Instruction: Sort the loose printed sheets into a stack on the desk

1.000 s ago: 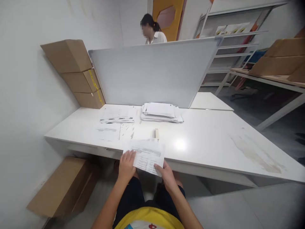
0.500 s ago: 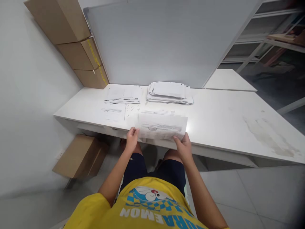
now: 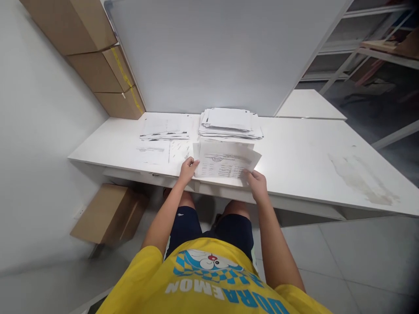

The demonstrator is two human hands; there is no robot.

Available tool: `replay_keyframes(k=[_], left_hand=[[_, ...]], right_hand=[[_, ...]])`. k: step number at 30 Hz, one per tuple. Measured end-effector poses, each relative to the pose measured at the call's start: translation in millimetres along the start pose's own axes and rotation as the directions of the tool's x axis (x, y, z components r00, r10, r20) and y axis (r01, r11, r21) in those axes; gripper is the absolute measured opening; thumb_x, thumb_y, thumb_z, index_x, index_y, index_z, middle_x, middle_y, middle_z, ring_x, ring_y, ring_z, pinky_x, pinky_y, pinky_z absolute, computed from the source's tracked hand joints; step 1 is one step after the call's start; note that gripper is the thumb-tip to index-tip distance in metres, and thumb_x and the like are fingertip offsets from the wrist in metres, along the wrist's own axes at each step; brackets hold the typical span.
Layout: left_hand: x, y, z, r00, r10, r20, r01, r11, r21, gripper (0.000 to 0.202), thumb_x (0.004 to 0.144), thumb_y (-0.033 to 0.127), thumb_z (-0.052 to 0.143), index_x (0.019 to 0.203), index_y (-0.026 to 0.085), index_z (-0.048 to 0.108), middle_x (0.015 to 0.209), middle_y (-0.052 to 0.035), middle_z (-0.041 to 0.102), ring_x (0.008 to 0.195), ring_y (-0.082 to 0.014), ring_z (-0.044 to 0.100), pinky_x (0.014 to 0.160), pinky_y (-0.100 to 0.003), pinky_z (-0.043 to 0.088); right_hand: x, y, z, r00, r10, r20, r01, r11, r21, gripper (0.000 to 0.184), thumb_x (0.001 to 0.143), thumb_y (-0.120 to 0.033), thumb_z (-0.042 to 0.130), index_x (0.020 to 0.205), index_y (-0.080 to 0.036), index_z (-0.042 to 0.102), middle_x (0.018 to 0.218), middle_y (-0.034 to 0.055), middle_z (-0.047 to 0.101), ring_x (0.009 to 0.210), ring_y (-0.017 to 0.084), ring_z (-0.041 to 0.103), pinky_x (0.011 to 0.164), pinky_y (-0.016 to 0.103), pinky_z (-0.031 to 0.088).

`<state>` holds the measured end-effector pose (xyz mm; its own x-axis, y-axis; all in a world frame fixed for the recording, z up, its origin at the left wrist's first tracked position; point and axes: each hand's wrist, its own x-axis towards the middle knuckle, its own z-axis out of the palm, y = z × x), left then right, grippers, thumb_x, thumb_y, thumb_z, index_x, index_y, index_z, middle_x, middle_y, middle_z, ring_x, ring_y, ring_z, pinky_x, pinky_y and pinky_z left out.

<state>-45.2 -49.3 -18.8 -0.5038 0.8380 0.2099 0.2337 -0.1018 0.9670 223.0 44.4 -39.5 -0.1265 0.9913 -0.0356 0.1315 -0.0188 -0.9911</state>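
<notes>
Printed paper sheets [image 3: 225, 163] with an oval stamp are held up at the table's front edge, tilted toward me. My left hand [image 3: 188, 170] pinches their left edge between thumb and fingers. At the lower right corner my right hand [image 3: 257, 183] grips them, its fingers partly hidden behind the paper. Just behind the held sheets lies a thick stack of papers [image 3: 231, 120]. A lower, fanned pile of papers [image 3: 163, 128] rests to its left, with a single stamped sheet [image 3: 152, 152] in front of that pile.
The white table [image 3: 294, 161] bears a brownish stain [image 3: 363, 179] on its right. A whiteboard [image 3: 212, 56] stands along the back. Cardboard boxes [image 3: 121, 104] are stacked at the left corner, and another cardboard box [image 3: 101, 213] sits below the table's left end. Shelving is at the far right.
Both hands have moved the sheets slightly up and away from me over the table. The sheets now spread apart at their upper right corner, and their print shows more sharply.
</notes>
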Motion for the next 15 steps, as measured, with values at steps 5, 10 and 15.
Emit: replay_keyframes(k=[5,10,15], left_hand=[[-0.8,0.8,0.3,1.000,0.014,0.027,-0.014,1.000,0.023,0.045,0.083,0.051,0.066,0.065,0.021,0.038,0.063,0.0063,0.034,0.063,-0.0104,0.036,0.062,-0.023,0.031],[-1.4,0.5,2.1,0.996,0.019,0.085,-0.013,0.997,-0.073,0.040,0.088,0.057,0.057,0.077,0.018,0.058,0.076,-0.0007,0.059,0.073,-0.0136,0.055,0.067,-0.025,0.043],[-1.6,-4.2,3.4,0.998,0.017,-0.063,-0.025,0.992,-0.125,0.046,0.093,0.059,0.048,0.098,0.016,0.064,0.095,-0.0101,0.069,0.087,-0.0172,0.064,0.074,-0.028,0.049]], right_hand=[[1.1,0.7,-5.1,1.000,0.020,-0.013,-0.019,0.997,0.068,0.047,0.065,-0.058,0.071,0.085,-0.016,0.076,0.076,0.0041,0.070,0.082,0.024,0.063,0.075,0.036,0.049],[2.6,5.1,-7.9,0.998,-0.003,-0.063,0.011,0.991,0.130,0.043,0.065,-0.054,0.073,0.086,-0.016,0.076,0.087,0.0070,0.074,0.094,0.026,0.065,0.085,0.040,0.052],[5.0,7.1,-11.2,0.997,0.022,-0.078,-0.002,0.969,0.248,0.041,0.064,-0.050,0.076,0.088,-0.017,0.074,0.089,0.0065,0.073,0.095,0.025,0.067,0.085,0.039,0.054]])
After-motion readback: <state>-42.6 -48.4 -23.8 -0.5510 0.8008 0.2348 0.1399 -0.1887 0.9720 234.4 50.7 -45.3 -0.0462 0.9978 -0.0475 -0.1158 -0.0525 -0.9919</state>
